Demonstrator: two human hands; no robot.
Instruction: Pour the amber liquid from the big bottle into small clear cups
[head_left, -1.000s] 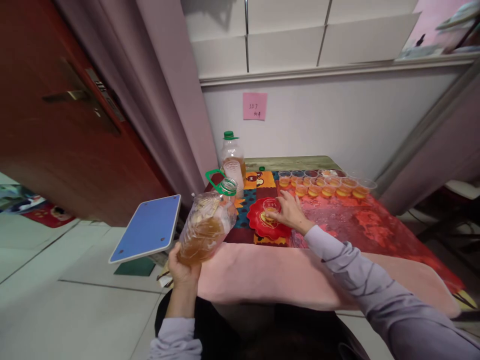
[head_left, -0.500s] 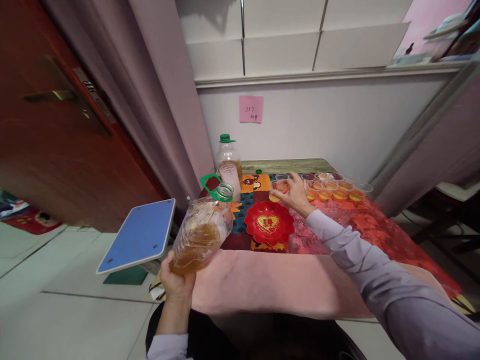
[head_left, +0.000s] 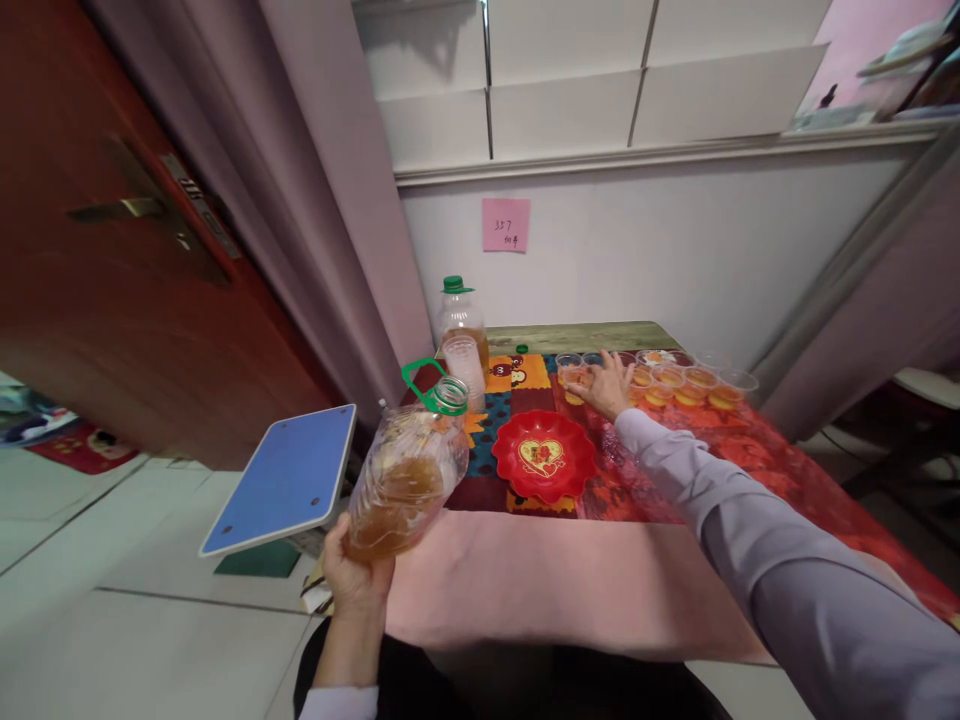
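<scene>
My left hand [head_left: 356, 570] grips the base of a large clear bottle [head_left: 405, 490], tilted to the right, uncapped, with amber liquid and a green handle. On the table's far side, my right hand [head_left: 609, 388] has its fingers around a small clear cup [head_left: 574, 382] with amber liquid. Rows of similar filled cups [head_left: 690, 388] stand to its right. A red scalloped plate [head_left: 544, 456] with a gold heart lies nearer me. Behind the held bottle are a stack of clear cups [head_left: 465, 370] and a second bottle [head_left: 463, 318] with a green cap.
A green cap [head_left: 522, 349] lies near the table's back edge. The table has a patterned cloth and a pink front edge [head_left: 570, 580]. A blue board [head_left: 281, 478] stands at the left, near a brown door [head_left: 97, 300]. A pink note [head_left: 505, 225] is on the wall.
My right hand has moved right with the cup, closer to the filled rows. The left hand still holds the tilted bottle. The whole view has shifted slightly.
</scene>
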